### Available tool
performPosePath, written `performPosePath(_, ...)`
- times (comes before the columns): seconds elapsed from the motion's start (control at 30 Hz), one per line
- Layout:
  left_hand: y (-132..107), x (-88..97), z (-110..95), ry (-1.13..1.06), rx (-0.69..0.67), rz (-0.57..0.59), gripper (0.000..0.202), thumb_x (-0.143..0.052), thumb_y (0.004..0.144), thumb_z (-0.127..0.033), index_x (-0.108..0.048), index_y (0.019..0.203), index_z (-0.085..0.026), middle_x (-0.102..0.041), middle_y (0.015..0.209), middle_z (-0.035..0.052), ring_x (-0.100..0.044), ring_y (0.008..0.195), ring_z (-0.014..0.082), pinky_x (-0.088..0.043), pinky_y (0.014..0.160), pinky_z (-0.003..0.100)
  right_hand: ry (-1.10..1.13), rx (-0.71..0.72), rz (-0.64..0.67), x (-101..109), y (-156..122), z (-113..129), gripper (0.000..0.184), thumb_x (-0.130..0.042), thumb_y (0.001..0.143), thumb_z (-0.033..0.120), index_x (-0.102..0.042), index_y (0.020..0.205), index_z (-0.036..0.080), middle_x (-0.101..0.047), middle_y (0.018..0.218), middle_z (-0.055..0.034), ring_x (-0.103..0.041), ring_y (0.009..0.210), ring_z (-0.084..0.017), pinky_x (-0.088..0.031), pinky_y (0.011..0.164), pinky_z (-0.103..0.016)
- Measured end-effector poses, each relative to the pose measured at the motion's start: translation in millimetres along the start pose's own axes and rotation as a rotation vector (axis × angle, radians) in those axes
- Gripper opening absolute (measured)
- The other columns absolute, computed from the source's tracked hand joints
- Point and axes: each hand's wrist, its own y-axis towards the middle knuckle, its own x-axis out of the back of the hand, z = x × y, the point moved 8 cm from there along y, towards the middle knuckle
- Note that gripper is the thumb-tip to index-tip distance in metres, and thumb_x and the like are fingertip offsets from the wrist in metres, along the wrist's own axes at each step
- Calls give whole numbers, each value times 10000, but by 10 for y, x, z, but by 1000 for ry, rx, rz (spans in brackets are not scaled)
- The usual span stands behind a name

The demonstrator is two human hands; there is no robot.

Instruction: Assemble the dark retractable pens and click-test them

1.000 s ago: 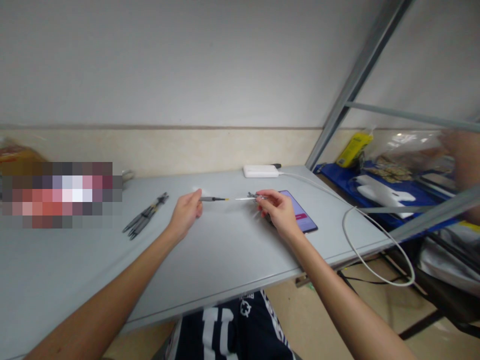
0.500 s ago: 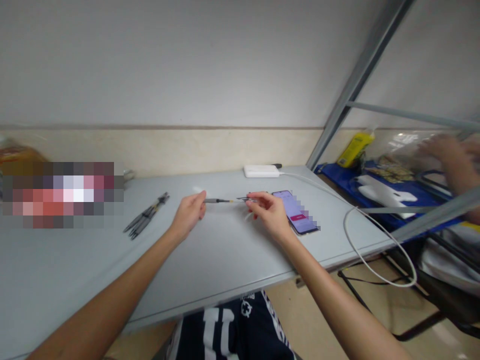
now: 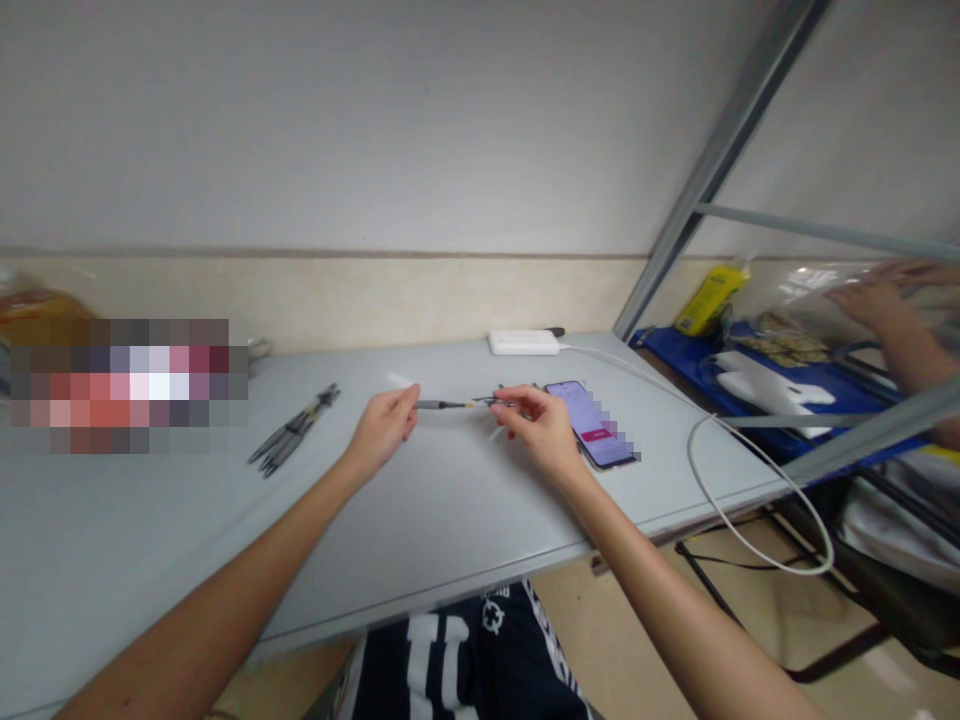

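My left hand is closed, pinching one end of a slim grey pen. The pen lies level above the table, and its narrow end with a yellowish band points toward my right hand. That hand is closed too, its fingertips around some small, thin dark pieces at the pen's narrow end. Whether pen and pieces touch, I cannot tell. To the left, a bundle of similar grey pens rests on the table. A phone with a lit screen lies just right of my right hand.
A white power adapter sits by the wall, its white cable looping over the grey table's right edge. A metal post rises at the right. Beyond it are a yellow packet and another person's hands handling clear plastic.
My left hand has shifted slightly right with the pen, bringing its narrow end closer to my right hand's fingertips. My right hand is nearly still. The other person's hands have moved a little.
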Motion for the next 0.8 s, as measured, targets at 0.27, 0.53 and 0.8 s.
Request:
performPosePath(0.27,-7,-32,-97,-117,-53,41,340,-552,805,-461,-505,642,-167,-520,533,-35,-433,470,79,-331,495,227,-78,-77,34,-36,-44,-15,311,-635,743,424,-647,635,133,-578,519,-11,-485,459,-106,-376,451,-221)
performPosePath(0.53,-9,-84,-42,-400,28,73,310,-745,644,-385,-584,760,-146,-637,620,1,-537,538,88,-411,564,220,-232,-150,70,-13,-57,-93,580,-397,854,583,-587,527,145,-485,404,5,-420,364,-94,-327,406,-228)
performPosePath(0.8,-13,-27,-43,-516,85,23,341,-803,556,-356,-580,700,-141,-643,580,-2,-525,502,70,-411,548,204,-62,-19,63,42,10,98,319,-677,689,394,-645,897,154,-601,701,-28,-551,610,-141,-443,470,-222)
